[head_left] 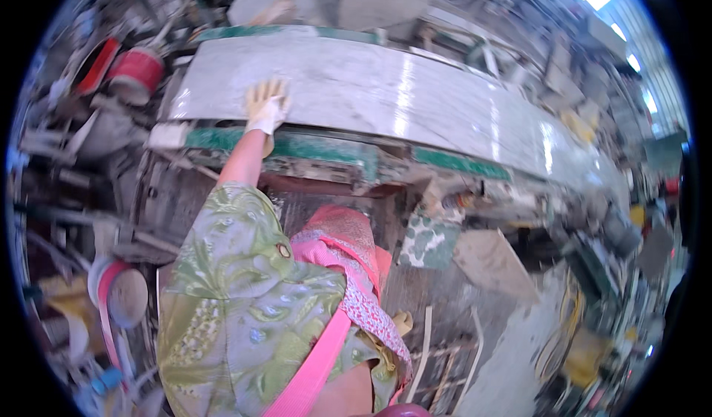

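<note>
My left hand (pixel 268 107), in a cream and white glove, lies flat on a long pale grey polished stone slab (pixel 341 80), near its left end. Its fingers are stretched out with nothing in them. The slab rests across a support with green edges (pixel 319 149) and reaches far to the right. Down by my pink apron (pixel 343 232), a cream patch like part of a glove (pixel 403 322) peeks out beside my clothing. It may be my right hand, but its fingers are mostly hidden and I cannot tell what they do.
A red bucket (pixel 137 74) stands left of the slab, and a pale bucket with a pink band (pixel 126 298) lower left. A flat brown board (pixel 495 263) leans below the slab, near a metal frame (pixel 449 361) on the floor. Yellow hose coils (pixel 567 317) lie at the right.
</note>
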Available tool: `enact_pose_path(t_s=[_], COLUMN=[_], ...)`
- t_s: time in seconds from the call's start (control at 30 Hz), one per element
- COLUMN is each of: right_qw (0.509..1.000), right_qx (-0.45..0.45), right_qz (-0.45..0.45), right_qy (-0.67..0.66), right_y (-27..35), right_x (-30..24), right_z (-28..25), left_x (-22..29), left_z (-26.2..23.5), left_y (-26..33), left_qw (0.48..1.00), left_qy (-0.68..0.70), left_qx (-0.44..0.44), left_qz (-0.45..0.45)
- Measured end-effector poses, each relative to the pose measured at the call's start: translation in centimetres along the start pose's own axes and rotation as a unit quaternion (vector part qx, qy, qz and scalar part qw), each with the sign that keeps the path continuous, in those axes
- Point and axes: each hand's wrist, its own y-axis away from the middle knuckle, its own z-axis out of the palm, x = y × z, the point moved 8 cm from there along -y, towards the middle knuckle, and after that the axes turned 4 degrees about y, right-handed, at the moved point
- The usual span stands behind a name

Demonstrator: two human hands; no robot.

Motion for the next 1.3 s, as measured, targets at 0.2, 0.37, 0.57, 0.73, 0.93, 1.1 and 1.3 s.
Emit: enact_pose_path(t_s=[0.2, 0.37, 0.57, 0.73, 0.93, 1.1, 1.3], right_qw=[0.992, 0.979, 0.966, 0.929, 0.871, 0.854, 0.884], right_qx=[-0.048, -0.066, -0.103, -0.178, -0.323, -0.299, -0.354], right_qz=[-0.108, -0.192, -0.235, -0.321, -0.369, -0.389, -0.264], right_qy=[0.035, 0.018, 0.018, -0.035, 0.037, 0.172, 0.154], right_y=[-7.5, -4.0, -5.3, 2.0, 15.2, 19.5, 12.3], right_x=[-4.8, -15.8, -20.9, -34.6, -45.4, -47.3, -46.6], right_z=[0.4, 2.2, 7.3, 19.9, 36.6, 43.0, 46.2], left_x=[0.0, -6.1, -21.6, -30.1, -34.6, -33.3, -35.0], left_z=[-2.8, -1.6, -2.4, -4.1, -0.5, -1.0, 3.2], left_y=[1.0, -0.1, -0.9, -1.8, -4.0, -4.5, -5.3], left_qw=[0.998, 0.996, 0.970, 0.933, 0.928, 0.950, 0.956], left_qy=[-0.004, 0.087, 0.008, 0.078, 0.186, 0.166, 0.136], left_qx=[-0.063, -0.025, 0.012, 0.034, 0.035, 0.057, -0.039], left_qz=[-0.011, -0.016, -0.242, -0.351, -0.322, -0.260, -0.256])
